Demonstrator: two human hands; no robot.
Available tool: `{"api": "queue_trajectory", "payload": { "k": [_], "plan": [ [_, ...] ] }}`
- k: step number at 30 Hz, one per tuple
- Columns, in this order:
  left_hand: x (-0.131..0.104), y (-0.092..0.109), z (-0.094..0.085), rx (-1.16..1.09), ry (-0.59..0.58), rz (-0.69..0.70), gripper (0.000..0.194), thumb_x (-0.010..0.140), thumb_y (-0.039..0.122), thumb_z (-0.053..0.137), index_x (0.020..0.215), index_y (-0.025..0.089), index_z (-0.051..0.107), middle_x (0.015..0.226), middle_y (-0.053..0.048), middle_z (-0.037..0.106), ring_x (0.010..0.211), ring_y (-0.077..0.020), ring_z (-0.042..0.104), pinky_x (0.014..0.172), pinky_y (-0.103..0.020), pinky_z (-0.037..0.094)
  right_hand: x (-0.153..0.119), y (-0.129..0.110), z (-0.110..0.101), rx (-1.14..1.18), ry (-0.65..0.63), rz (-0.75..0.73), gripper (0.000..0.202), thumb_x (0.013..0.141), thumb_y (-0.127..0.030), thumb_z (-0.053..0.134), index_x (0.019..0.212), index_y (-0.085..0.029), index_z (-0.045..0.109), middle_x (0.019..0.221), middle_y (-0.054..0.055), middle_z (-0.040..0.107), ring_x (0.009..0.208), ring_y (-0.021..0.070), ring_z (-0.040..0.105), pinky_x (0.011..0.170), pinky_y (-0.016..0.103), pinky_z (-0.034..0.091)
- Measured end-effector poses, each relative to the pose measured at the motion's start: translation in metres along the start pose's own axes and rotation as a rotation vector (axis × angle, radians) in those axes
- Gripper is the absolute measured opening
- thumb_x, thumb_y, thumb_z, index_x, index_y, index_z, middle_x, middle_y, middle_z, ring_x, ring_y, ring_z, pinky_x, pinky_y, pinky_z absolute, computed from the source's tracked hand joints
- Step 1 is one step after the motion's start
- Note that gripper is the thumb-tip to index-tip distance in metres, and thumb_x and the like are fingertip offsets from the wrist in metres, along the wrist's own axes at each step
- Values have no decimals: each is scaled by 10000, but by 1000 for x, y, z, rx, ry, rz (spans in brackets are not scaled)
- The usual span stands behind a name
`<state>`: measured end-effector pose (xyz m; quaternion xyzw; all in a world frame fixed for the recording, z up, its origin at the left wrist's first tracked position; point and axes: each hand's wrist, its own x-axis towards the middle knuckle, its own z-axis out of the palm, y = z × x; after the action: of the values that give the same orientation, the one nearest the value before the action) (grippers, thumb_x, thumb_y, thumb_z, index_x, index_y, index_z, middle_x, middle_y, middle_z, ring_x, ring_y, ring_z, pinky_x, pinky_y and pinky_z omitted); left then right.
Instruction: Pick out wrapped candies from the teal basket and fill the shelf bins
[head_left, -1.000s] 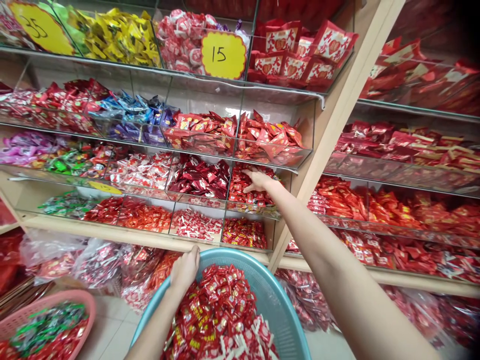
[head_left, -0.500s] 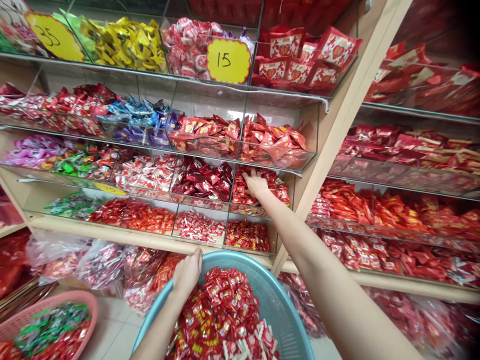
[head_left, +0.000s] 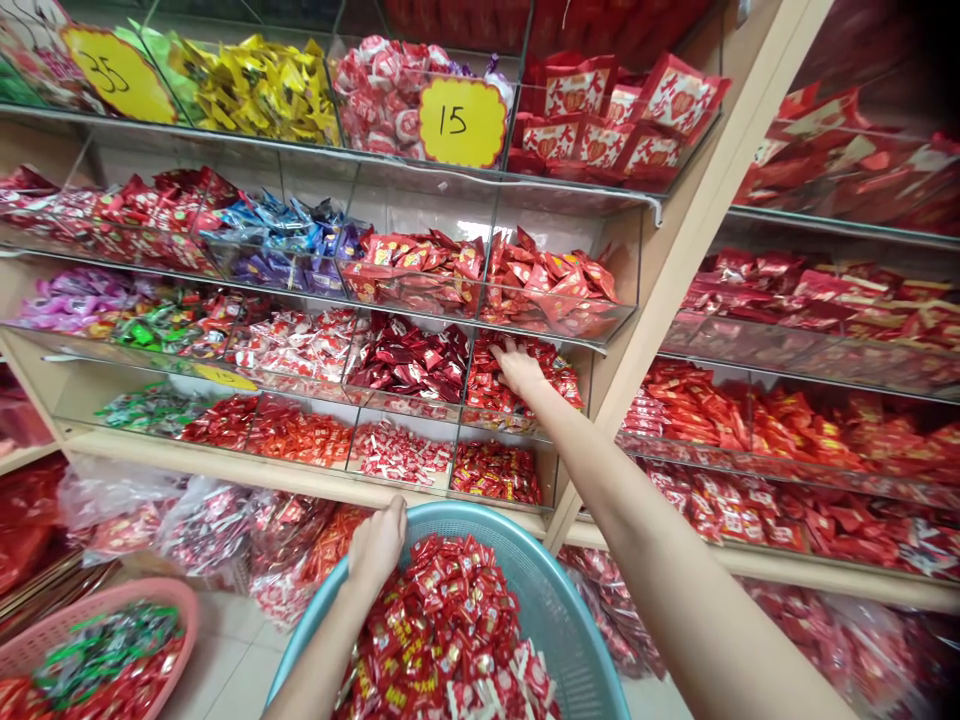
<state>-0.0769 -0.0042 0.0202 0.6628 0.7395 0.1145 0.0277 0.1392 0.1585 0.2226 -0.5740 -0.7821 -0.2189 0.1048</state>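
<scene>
My left hand (head_left: pixel 378 543) is closed around the far rim of a teal plastic basket (head_left: pixel 574 600). Inside the basket lies a heap of wrapped candies (head_left: pixel 461 610), mostly red, with some red-and-white ones near me. My right hand (head_left: pixel 519 366) reaches into a clear shelf compartment of small red wrapped candies (head_left: pixel 559 375). Its fingers are spread and rest on top of them, with nothing visibly gripped. Dark red wrapped candies (head_left: pixel 411 358) fill the compartment just left of that hand.
Clear dividers and front panels split the shelves. A wooden upright (head_left: pixel 675 260) stands right of my reaching arm. On the floor at left sits a pink basket (head_left: pixel 187 610) of candies, near plastic bags (head_left: pixel 202 530). Yellow price tags (head_left: pixel 463 122) hang above.
The view has shifted very slightly, moving the shelves a little rightward in the picture. My right hand stays on the red candies and my left hand on the basket rim.
</scene>
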Motion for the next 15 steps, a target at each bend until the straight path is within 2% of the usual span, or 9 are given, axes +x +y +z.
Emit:
{"api": "queue_trajectory", "payload": {
  "k": [6,12,15],
  "plan": [
    [1,1,-1,-12,-13,-2,383,910,368,174,1063,225,495,865,-103,681,785,-221,651,679,-304,429,0,9,0,82,42,8,496,807,-215,546,1269,-237,367,1291,141,388,1084,286,480,792,373,466],
    [-1,2,-2,-4,-10,-10,387,908,371,174,1072,223,492,886,-111,680,806,-228,649,687,-309,430,0,5,2,64,32,0,504,786,-174,553,1255,-245,382,1321,133,351,1132,294,439,776,364,471],
    [0,1,0,-4,0,1,402,908,376,160,1064,224,498,870,-105,679,797,-239,651,680,-315,437,-1,5,2,90,46,-1,464,798,-135,508,1241,-239,411,1299,126,387,1119,276,453,799,353,462]
  ]
}}
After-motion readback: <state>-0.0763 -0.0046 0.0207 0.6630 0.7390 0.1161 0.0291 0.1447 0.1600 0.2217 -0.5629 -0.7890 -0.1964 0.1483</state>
